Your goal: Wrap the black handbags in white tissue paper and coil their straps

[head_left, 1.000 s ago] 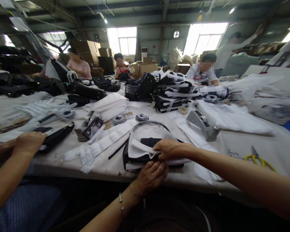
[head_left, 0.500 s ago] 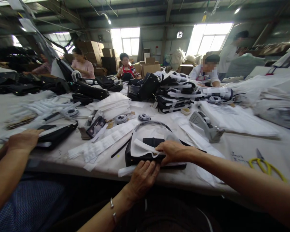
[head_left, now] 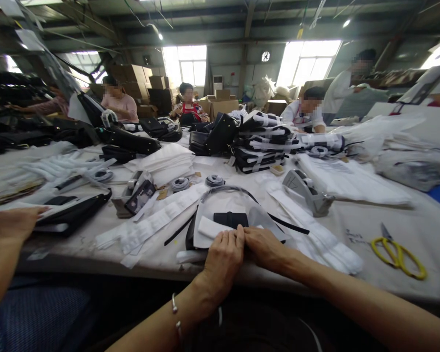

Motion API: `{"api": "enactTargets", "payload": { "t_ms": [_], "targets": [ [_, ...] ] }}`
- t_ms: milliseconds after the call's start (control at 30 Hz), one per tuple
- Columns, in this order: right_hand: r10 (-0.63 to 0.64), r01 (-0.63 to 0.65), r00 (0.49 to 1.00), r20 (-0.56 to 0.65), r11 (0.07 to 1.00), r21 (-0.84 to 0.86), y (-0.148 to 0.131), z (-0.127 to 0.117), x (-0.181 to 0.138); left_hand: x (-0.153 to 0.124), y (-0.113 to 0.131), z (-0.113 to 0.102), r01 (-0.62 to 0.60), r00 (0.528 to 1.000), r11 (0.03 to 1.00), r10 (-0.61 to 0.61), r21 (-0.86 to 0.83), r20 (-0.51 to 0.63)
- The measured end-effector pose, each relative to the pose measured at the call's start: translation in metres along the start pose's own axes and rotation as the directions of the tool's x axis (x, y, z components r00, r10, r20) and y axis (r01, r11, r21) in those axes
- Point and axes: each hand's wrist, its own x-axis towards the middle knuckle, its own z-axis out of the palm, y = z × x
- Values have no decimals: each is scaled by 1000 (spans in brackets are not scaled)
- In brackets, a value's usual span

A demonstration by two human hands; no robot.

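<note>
Fingers of two hands, left hand (head_left: 223,254) and right hand (head_left: 264,247), press one black bag (head_left: 231,219)

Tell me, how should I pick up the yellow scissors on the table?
Probably by the yellow handle loops. The scissors lie flat on the white table, shut blades pointing away toward the far side, loops toward the near edge. Coming from the near edge, on the person's right, your fingers meet the rounded loops first and stay off the metal tips. Nothing lies on them.
</note>
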Motion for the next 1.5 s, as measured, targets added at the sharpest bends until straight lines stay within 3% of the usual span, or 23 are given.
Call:
{"api": "enactTargets", "payload": {
  "t_ms": [67, 233, 400, 533, 667, 767, 1033, 1233, 1500],
  "targets": [
    [-58, 57, 998, -30, 998, -13, 5, 1, -4, 0, 3, 3, -1, 998, 1000, 1, 7, 64],
    [-125, 100, 983, -138, 980, -173, 21, 4, -22, -8, 5, 6, -41, 997, 999, 41, 8, 62],
    [-242, 192, 928, -282, 962, -194, 32, 32, -35, 3, 9, -4, -66, 986, 997, 72, -40, 153],
    [-254, 170, 883, -394, 957, -236, 34, 53, -39, 5, 17, 6, -145, 988, 988, 148, -61, 44],
    [-274, 143, 846, -458, 943, -301, 30, 58, -41, -10, 30, 26, -42, 992, 999, 42, 4, -116],
    [-302, 153, 833, -463, 931, -331, 29, 57, -42, -19, 36, 32, -23, 990, 998, 32, 64, -138],
    [-263, 113, 853, -450, 936, -333, 30, 58, -38, -11, 25, 30, -138, 987, 979, 148, 147, -61],
    [-190, 42, 870, -455, 948, -315, 21, 50, -37, -10, 13, 36, -205, 974, 979, 206, 19, -91],
    [-188, 93, 910, -370, 962, -258, 31, 42, -35, -1, -6, 3, -252, 963, 954, 264, -160, 56]
  ]
}}
